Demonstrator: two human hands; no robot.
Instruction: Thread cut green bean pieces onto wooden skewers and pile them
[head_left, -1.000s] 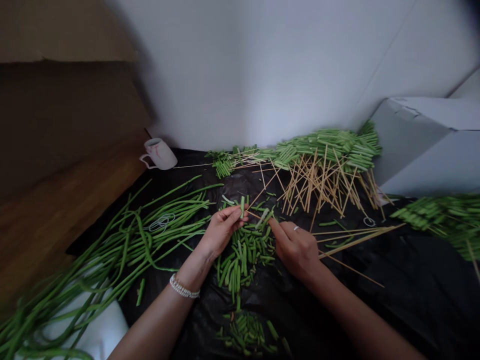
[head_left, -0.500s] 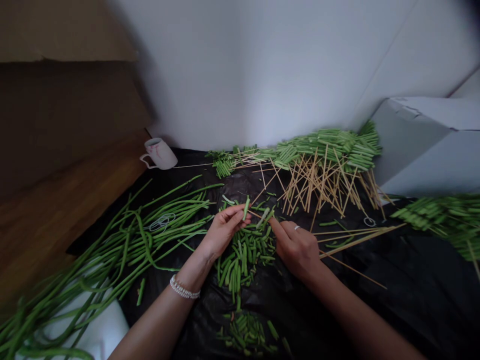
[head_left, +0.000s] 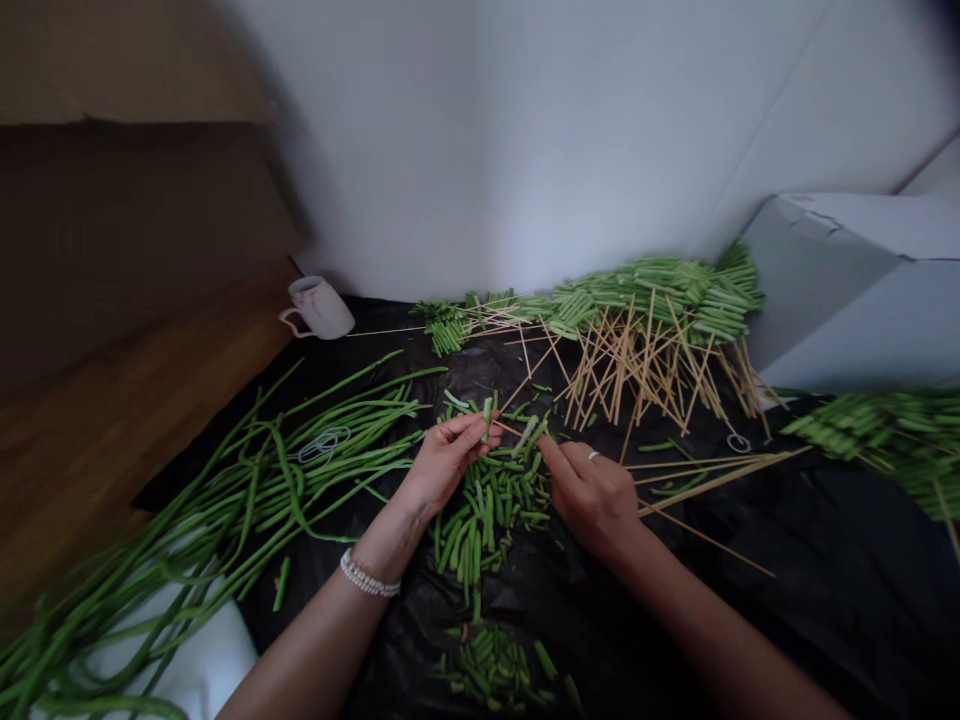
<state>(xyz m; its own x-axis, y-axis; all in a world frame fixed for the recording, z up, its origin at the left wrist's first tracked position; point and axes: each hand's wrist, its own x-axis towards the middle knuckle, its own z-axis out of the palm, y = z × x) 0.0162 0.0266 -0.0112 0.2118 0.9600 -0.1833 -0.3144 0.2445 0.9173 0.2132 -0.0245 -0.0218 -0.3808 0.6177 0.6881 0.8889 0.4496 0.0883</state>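
On my feed, long green beans (head_left: 341,430) sprawl across the lower left, partly over a white object (head_left: 214,635). Skewered bean pieces (head_left: 660,285) are heaped at upper right of centre, their sticks jutting forward. The mug (head_left: 326,312), left of centre, is too dark inside for me to read; I can't see into the white box (head_left: 840,300) at right. Mid-frame, above cut pieces (head_left: 487,510), my left hand (head_left: 450,455) pinches a bean piece (head_left: 487,414); my right hand (head_left: 592,490) curls around a thin stick (head_left: 508,428).
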